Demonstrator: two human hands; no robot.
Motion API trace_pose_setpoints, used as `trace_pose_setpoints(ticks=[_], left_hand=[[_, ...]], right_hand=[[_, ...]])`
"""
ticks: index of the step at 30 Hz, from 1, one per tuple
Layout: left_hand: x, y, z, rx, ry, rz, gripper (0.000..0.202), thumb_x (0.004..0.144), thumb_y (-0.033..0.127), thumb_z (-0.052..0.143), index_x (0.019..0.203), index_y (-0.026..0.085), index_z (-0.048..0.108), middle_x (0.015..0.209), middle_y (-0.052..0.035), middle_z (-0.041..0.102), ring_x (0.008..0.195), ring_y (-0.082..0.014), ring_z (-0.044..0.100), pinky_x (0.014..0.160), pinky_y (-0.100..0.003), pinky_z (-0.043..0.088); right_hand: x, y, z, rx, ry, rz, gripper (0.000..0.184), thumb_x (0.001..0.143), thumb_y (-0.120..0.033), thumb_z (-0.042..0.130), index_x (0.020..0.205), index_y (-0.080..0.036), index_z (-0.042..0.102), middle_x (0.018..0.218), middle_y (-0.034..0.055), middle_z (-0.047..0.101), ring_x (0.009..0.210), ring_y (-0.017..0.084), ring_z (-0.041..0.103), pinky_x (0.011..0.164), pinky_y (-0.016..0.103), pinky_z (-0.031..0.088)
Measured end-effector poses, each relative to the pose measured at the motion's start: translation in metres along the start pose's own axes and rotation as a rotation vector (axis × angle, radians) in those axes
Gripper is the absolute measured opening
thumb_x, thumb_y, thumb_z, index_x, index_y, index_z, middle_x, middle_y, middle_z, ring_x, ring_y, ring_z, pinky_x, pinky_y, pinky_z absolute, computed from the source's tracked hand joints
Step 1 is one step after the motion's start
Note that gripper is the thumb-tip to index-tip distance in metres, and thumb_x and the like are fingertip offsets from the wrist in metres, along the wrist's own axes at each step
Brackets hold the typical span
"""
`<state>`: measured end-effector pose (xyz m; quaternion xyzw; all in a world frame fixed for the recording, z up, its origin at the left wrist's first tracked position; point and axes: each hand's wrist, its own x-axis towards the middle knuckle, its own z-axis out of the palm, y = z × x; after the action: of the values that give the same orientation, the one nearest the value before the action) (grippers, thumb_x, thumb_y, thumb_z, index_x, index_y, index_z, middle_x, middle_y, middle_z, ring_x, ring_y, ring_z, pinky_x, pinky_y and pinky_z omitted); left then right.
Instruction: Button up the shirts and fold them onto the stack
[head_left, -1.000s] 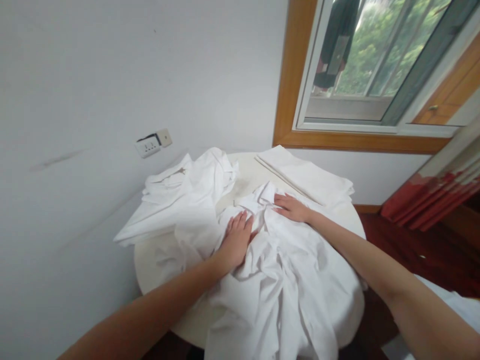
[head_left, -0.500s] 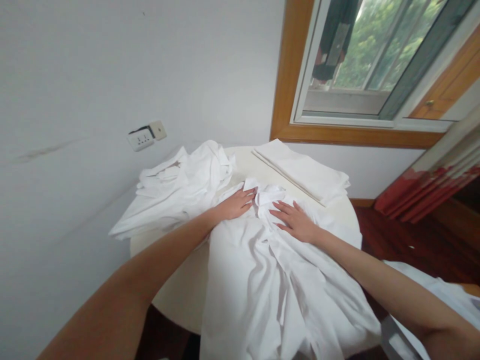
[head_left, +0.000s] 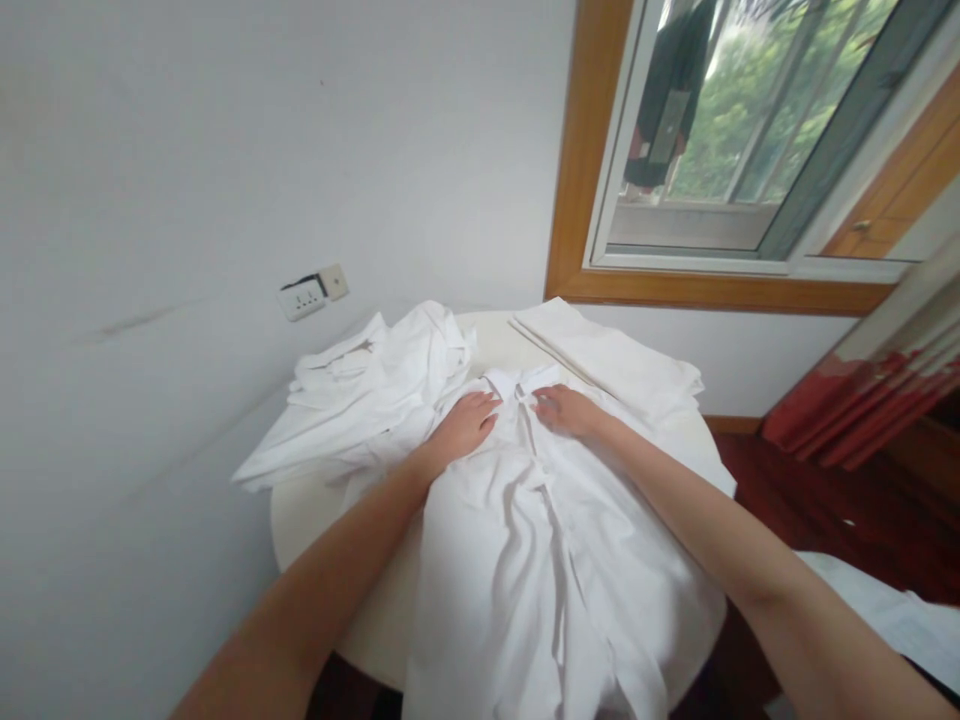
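Note:
A white collared shirt lies front up on the round table, its lower part hanging over the near edge. Its collar is at the far end, between my hands. At the left of the collar my left hand is closed on the shirt fabric, fingers bent. My right hand pinches the cloth just right of the collar and front opening. The fingertips of both hands are partly lost in the white folds.
A heap of white garments lies on the table's left, by the wall. Folded white cloth rests at the back right of the cream round table. A wall socket, a wood-framed window and a red-and-white curtain stand around.
Both hands were spread flat on the shirt; now their fingers are drawn in at the collar. The right hand moved up toward it. The collar lies flatter and more open, the front smoother.

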<state>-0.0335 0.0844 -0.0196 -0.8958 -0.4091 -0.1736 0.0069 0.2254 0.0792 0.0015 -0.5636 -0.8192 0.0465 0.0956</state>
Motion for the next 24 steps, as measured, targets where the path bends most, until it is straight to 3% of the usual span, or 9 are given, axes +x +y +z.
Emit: trace_pose_setpoints(ticks=[5,8,10,13,16,19,24], left_hand=[[0.016,-0.012,0.005,0.054,-0.184,-0.083,0.057,0.097,0.045,0.034,0.143,0.011,0.042,0.154,-0.0169,0.034,0.145,-0.0267,0.026,0.118,-0.045,0.022],[0.032,-0.015,0.002,0.043,-0.318,-0.181,0.066,0.094,0.054,0.035,0.146,0.013,0.037,0.157,-0.0186,0.024,0.146,-0.0320,0.020,0.116,-0.049,0.023],[0.042,-0.013,0.000,0.038,-0.348,-0.236,0.064,0.092,0.053,0.038,0.144,0.017,0.039,0.157,-0.0176,0.025,0.145,-0.0343,0.024,0.113,-0.053,0.027],[0.049,-0.001,0.004,0.048,-0.296,-0.355,0.054,0.089,0.042,0.045,0.138,0.019,0.047,0.152,-0.0169,0.036,0.141,-0.0353,0.033,0.108,-0.057,0.033],[0.044,0.015,0.015,0.082,-0.173,-0.440,0.049,0.091,0.033,0.041,0.137,0.019,0.048,0.151,-0.0177,0.039,0.141,-0.0351,0.032,0.107,-0.061,0.031],[0.032,0.026,0.024,0.116,-0.027,-0.401,0.047,0.093,0.030,0.036,0.136,0.018,0.051,0.150,-0.0169,0.040,0.141,-0.0330,0.032,0.111,-0.060,0.026],[0.013,0.029,0.013,0.088,0.063,-0.290,0.043,0.091,0.028,0.043,0.131,0.021,0.056,0.145,-0.0098,0.048,0.139,-0.0287,0.035,0.114,-0.050,0.028]], right_hand=[[0.003,-0.016,0.015,-0.074,-0.060,0.065,0.073,0.089,-0.071,0.032,0.146,-0.027,0.040,0.153,0.0174,0.034,0.143,0.039,0.022,0.106,0.068,0.022],[0.003,-0.016,0.020,-0.075,-0.043,0.067,0.074,0.090,-0.072,0.027,0.149,-0.027,0.036,0.156,0.0169,0.028,0.146,0.038,0.014,0.108,0.069,0.014],[0.000,-0.014,0.022,-0.067,-0.006,0.054,0.072,0.091,-0.070,0.026,0.149,-0.028,0.037,0.156,0.0157,0.029,0.146,0.036,0.015,0.110,0.066,0.013],[-0.005,-0.011,0.023,-0.054,0.055,0.051,0.064,0.094,-0.064,0.029,0.145,-0.029,0.042,0.154,0.0122,0.035,0.145,0.032,0.022,0.112,0.063,0.015],[-0.008,-0.011,0.022,-0.082,0.144,0.066,0.050,0.097,-0.052,0.034,0.135,-0.027,0.054,0.146,0.0095,0.047,0.141,0.029,0.030,0.113,0.060,0.014],[-0.010,-0.011,0.021,-0.094,0.205,0.044,0.043,0.097,-0.043,0.037,0.127,-0.024,0.061,0.138,0.0096,0.056,0.136,0.026,0.039,0.115,0.053,0.018],[-0.010,0.001,0.021,-0.034,0.133,-0.086,0.051,0.096,-0.053,0.040,0.136,-0.025,0.055,0.146,0.0098,0.047,0.136,0.026,0.040,0.112,0.049,0.029]])
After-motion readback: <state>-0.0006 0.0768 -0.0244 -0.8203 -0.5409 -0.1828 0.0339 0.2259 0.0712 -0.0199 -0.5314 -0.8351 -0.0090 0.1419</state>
